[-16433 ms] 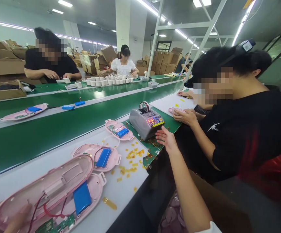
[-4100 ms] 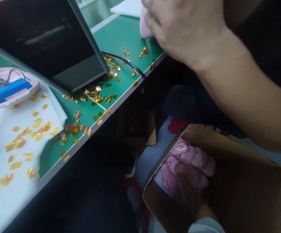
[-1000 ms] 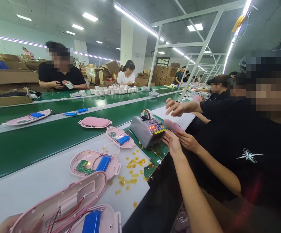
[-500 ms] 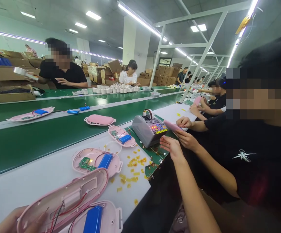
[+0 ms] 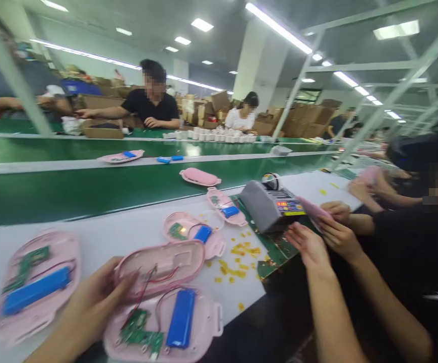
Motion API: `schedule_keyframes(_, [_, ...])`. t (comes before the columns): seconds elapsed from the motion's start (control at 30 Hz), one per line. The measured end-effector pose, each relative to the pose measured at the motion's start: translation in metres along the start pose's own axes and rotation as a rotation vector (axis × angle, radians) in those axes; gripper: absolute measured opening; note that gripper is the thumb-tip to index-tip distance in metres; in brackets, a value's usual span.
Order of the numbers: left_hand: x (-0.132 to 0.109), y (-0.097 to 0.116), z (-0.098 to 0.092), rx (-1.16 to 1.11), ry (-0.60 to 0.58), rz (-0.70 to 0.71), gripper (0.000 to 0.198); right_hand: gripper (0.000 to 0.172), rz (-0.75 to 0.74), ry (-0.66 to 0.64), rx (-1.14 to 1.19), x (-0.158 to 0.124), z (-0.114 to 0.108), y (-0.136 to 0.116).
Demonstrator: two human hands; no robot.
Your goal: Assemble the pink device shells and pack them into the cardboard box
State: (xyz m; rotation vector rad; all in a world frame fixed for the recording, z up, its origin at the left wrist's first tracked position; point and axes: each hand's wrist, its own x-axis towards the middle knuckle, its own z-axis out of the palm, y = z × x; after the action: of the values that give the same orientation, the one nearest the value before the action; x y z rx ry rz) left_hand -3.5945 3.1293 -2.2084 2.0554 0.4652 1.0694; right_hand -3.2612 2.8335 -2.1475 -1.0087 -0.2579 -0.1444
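Note:
My left hand is closed on the edge of a pink plastic shell half, its hollow side with red and black wires facing up. Those wires run down to a second pink shell half just below, which carries a green circuit board and a blue battery pack. My right hand is held up at the front of a grey tape dispenser, fingers stretched out; whether a bit of tape clings to the fingertips is too blurred to see.
More pink shells with boards and batteries lie at left and behind. Amber tape pieces are scattered on the white sheet. Close on the right, a co-worker's hands hold a pink shell. A green conveyor belt runs behind.
The view has swung left and brought another open shell into sight. The held shell half has tipped, showing more of the board below. My right hand stays by the dispenser.

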Motion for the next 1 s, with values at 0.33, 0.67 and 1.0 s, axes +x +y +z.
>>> schedule_keyframes(0.33, [0.005, 0.000, -0.004, -0.498, -0.182, -0.034, 0.040, 0.016, -0.945, -1.098, -0.622, -0.172, 0.135, 0.010])
schedule_keyframes(0.67, [0.004, -0.002, -0.003, -0.605, -0.175, 0.064, 0.028, 0.015, -1.309, -1.314, -1.007, -0.193, 0.204, 0.044])
schedule_keyframes(1.0, [-0.003, -0.003, -0.009, -0.532, -0.177, 0.079, 0.022, 0.030, -0.855, -0.968, -1.175, -0.190, 0.214, 0.026])
